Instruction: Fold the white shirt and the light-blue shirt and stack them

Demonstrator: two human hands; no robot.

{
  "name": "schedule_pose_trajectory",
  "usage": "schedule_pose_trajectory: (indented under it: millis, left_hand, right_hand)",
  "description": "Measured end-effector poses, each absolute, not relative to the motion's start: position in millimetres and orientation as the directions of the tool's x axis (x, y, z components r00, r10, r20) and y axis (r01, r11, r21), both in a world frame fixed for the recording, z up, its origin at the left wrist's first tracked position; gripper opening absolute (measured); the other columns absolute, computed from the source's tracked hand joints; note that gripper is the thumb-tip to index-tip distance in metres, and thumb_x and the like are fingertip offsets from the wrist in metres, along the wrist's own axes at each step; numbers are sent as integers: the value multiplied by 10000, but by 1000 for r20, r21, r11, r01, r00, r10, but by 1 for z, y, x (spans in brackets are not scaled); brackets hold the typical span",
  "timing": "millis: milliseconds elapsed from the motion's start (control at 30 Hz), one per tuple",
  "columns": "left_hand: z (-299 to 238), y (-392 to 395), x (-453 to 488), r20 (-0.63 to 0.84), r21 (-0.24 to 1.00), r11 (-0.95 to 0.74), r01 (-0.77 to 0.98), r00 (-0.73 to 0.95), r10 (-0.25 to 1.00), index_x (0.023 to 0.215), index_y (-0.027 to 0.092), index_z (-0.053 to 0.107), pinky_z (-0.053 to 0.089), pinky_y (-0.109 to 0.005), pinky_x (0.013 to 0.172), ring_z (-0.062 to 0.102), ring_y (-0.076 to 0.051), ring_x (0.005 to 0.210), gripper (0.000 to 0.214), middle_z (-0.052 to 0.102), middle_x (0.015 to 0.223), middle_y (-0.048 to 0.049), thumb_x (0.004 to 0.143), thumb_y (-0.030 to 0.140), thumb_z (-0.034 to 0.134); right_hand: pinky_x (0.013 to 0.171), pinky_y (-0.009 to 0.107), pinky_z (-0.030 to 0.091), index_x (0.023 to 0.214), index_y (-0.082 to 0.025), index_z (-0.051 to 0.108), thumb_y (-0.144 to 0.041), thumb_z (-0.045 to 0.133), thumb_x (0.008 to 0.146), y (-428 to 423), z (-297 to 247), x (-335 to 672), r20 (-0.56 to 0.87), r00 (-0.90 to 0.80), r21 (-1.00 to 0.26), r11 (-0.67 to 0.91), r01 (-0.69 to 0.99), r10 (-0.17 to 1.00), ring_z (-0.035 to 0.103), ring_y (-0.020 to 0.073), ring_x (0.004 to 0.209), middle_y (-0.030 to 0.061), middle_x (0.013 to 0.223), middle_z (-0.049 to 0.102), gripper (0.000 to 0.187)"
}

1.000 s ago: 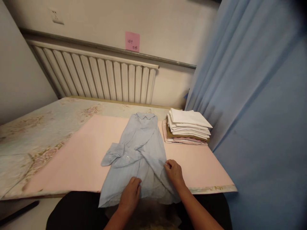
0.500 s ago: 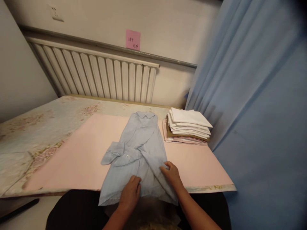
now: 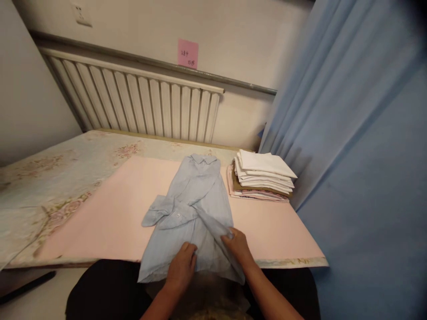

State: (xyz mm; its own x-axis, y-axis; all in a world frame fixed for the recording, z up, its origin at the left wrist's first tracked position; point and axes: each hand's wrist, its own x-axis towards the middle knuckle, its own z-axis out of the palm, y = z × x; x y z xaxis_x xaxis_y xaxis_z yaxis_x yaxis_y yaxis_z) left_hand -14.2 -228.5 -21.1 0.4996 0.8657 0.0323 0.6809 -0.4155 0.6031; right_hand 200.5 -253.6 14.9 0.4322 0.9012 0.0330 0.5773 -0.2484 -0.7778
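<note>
A light blue button-up shirt (image 3: 195, 186) lies on the pink mat, its collar at the far end and its hem hanging past the near table edge. Both sides are turned inward, and the sleeves cross the middle, with one cuff poking out on the left. My right hand (image 3: 237, 246) pinches the shirt's right edge low down and lifts it into a raised fold. My left hand (image 3: 182, 266) is closed on the lower middle of the shirt, fingers curled with the fingertips partly hidden.
A pink mat (image 3: 110, 213) covers part of the table, over a floral tablecloth (image 3: 86, 151). To the right of the shirt stands a stack of folded clothes (image 3: 263, 175). A blue curtain (image 3: 353, 146) hangs on the right. Behind the table is a radiator (image 3: 160, 106).
My right hand has drawn the shirt's right edge slightly up and inward, making a steeper fold. My left hand stays almost in place. The view has shifted slightly.
</note>
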Motion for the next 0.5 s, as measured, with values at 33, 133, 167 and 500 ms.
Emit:
schedule_pose_trajectory:
  millis: [33,133,167,500]
  left_hand:
    - [-21,-228,-14,30,602,-415,682,500,865,938,195,534,404,-283,808,541,-175,908,225,537,952,-53,845,126,341]
    - [-22,-228,-13,16,597,-401,695,489,872,943,195,536,400,-280,813,543,-171,911,222,536,956,-50,840,124,353]
    - [-22,-228,-13,13,595,-396,700,484,875,943,196,537,400,-279,812,544,-169,909,221,536,958,-49,841,125,354]
    - [-1,-222,-3,22,601,-412,685,501,865,1030,167,568,430,-327,835,568,-197,923,282,589,1001,-87,851,152,351]
  right_hand:
    - [544,226,342,617,-205,565,-267,524,673,-253,21,206,53,448,-787,-239,569,893,467,133,578,-46,552,503,93]
    - [537,224,347,674,-193,566,-295,513,681,-250,41,222,64,468,-851,-197,487,882,442,129,582,-49,586,488,115]
    - [539,224,354,702,-187,575,-299,518,681,-250,47,225,59,466,-879,-174,443,883,446,129,587,-46,604,501,128]
    - [614,238,418,796,-174,591,-299,552,677,-252,75,216,71,386,-972,-23,233,920,511,155,683,1,737,602,177]
